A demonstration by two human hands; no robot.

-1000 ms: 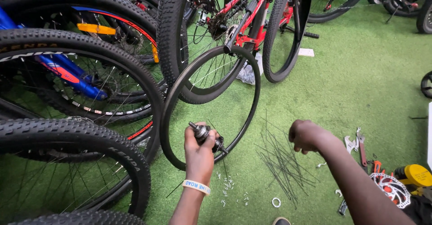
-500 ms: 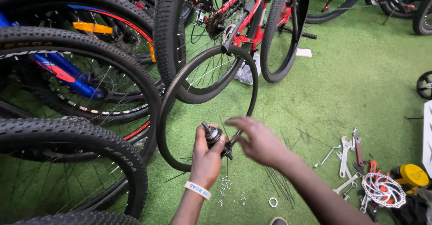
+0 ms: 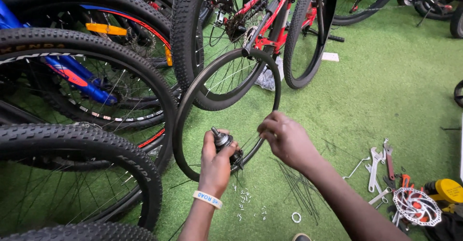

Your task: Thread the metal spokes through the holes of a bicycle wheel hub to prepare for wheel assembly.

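My left hand (image 3: 215, 163) grips a dark metal wheel hub (image 3: 224, 141) with its axle pointing up and left, held inside a bare black rim (image 3: 190, 96) that stands on the green turf. A white wristband sits on that wrist. My right hand (image 3: 285, 139) hovers just right of the hub with fingers pinched together, apparently on a thin spoke; what it holds is too fine to make out. A loose bunch of thin black spokes (image 3: 301, 188) lies on the turf below my right forearm, and small silver spoke nipples (image 3: 246, 202) are scattered under the hub.
Several bikes with knobby tyres (image 3: 96, 139) crowd the left; a red bike (image 3: 275, 14) stands behind the rim. On the right lie wrenches (image 3: 376, 166), a brake disc rotor (image 3: 416, 206) and a yellow tool (image 3: 448, 190). A small metal ring (image 3: 296, 217) lies near the spokes.
My right hand rose from the turf near the spoke pile and moved left to the hub. My left hand kept holding the hub in the rim.
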